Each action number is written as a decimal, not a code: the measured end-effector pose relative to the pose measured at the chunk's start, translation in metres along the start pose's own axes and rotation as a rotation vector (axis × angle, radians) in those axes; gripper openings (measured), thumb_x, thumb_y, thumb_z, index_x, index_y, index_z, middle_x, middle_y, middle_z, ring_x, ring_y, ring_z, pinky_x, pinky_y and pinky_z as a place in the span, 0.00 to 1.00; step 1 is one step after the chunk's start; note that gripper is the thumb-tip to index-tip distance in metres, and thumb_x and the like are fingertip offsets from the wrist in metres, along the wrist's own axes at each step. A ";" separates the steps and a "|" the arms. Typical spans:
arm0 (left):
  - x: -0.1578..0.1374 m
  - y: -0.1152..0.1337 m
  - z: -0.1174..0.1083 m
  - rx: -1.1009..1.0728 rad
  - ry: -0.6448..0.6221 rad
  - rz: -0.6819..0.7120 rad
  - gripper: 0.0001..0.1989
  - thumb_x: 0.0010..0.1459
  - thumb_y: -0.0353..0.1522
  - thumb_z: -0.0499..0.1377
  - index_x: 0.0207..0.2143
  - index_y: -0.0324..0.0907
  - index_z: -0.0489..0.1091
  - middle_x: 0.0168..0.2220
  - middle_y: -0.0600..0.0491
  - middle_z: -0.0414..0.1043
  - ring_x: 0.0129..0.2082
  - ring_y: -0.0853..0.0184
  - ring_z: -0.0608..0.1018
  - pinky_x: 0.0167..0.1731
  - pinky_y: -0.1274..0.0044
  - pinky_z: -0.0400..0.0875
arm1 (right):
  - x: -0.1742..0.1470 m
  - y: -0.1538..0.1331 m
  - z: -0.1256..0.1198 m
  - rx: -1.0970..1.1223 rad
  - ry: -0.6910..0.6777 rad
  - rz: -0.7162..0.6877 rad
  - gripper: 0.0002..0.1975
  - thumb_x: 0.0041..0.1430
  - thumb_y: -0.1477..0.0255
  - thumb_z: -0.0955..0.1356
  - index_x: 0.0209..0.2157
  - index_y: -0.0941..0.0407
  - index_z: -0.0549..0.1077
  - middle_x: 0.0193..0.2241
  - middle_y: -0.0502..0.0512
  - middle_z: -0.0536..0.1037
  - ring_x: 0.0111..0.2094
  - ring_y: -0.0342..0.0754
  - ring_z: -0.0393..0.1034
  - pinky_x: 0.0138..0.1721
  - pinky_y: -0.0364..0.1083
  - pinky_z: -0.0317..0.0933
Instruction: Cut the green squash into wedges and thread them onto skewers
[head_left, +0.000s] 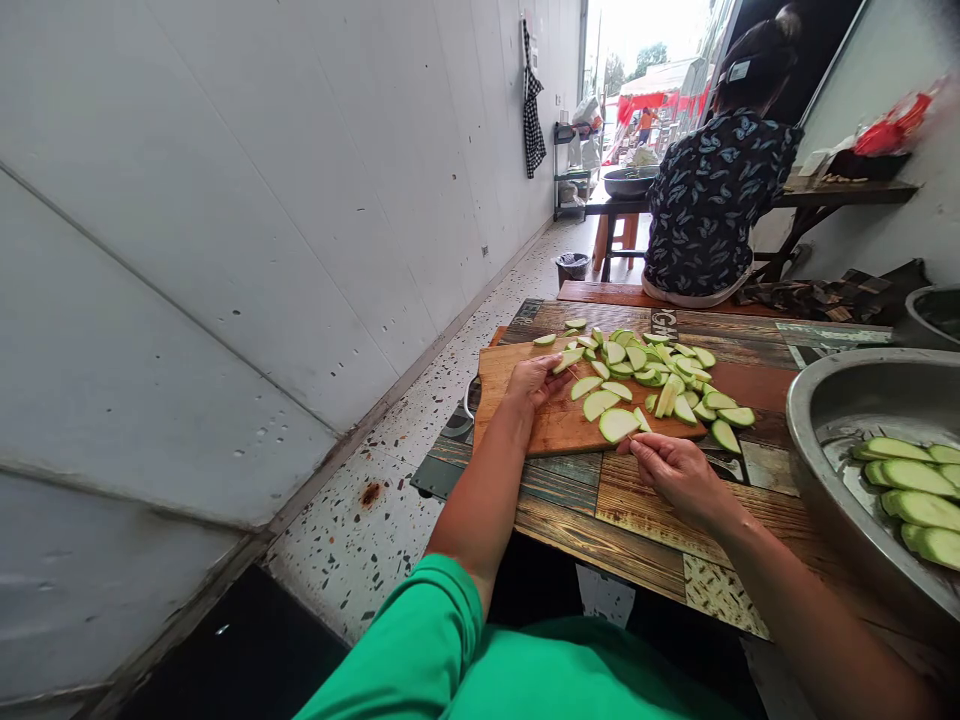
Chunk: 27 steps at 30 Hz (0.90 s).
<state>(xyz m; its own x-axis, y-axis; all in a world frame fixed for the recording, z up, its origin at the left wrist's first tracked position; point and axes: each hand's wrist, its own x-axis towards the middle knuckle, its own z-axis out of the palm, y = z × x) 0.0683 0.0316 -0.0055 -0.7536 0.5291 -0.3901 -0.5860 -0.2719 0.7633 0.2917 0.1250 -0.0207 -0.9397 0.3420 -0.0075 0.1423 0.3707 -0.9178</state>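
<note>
Over the left part of a wooden cutting board (502, 385), my left hand (534, 382) is closed on a pale green-edged zucchini slice (568, 360). A thin stick-like line shows beside those fingers. My right hand (671, 470), at the board's near edge, pinches the end of a thin stick (628, 438). Just past its fingertips lie a half-round zucchini slice (618, 425) and a narrower piece; whether the stick goes through them I cannot tell. Many loose zucchini slices (636, 357) are heaped across the board's far and right parts, some spilling onto the table.
A large metal basin (806, 400) at the right holds lined-up zucchini slices (919, 490). The patchwork wooden table (555, 510) bears the board. A person (720, 200) sits on a bench ahead, back turned. A white wall (300, 200) runs along the left.
</note>
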 end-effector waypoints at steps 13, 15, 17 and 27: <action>0.001 -0.007 0.003 0.009 -0.025 -0.006 0.04 0.54 0.19 0.59 0.30 0.33 0.69 0.26 0.48 0.75 0.25 0.66 0.80 0.31 0.75 0.77 | 0.002 0.001 0.008 0.000 0.032 0.011 0.22 0.56 0.54 0.61 0.32 0.59 0.75 0.13 0.45 0.60 0.16 0.42 0.54 0.20 0.43 0.51; 0.000 -0.008 0.004 0.007 -0.028 -0.010 0.05 0.53 0.19 0.60 0.29 0.34 0.70 0.25 0.50 0.74 0.24 0.66 0.79 0.33 0.73 0.78 | 0.002 0.001 0.009 -0.005 0.036 0.008 0.22 0.56 0.54 0.61 0.31 0.58 0.74 0.13 0.45 0.60 0.16 0.42 0.54 0.20 0.43 0.52; -0.001 -0.008 0.005 0.006 -0.033 -0.023 0.05 0.53 0.19 0.60 0.28 0.34 0.70 0.24 0.50 0.74 0.23 0.67 0.79 0.34 0.73 0.78 | 0.002 0.000 0.010 -0.014 0.042 0.008 0.21 0.55 0.54 0.61 0.30 0.57 0.74 0.13 0.45 0.61 0.16 0.42 0.54 0.19 0.43 0.52; 0.000 -0.012 0.007 -0.009 -0.026 -0.054 0.06 0.51 0.18 0.62 0.27 0.34 0.71 0.25 0.50 0.75 0.25 0.68 0.79 0.37 0.74 0.77 | 0.001 -0.003 0.015 -0.083 0.087 -0.011 0.20 0.56 0.53 0.60 0.25 0.55 0.69 0.13 0.46 0.59 0.16 0.43 0.53 0.20 0.43 0.51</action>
<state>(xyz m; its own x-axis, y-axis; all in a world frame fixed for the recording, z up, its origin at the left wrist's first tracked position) 0.0775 0.0405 -0.0110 -0.7130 0.5640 -0.4167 -0.6282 -0.2498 0.7369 0.2858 0.1112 -0.0243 -0.9114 0.4096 0.0401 0.1607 0.4438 -0.8816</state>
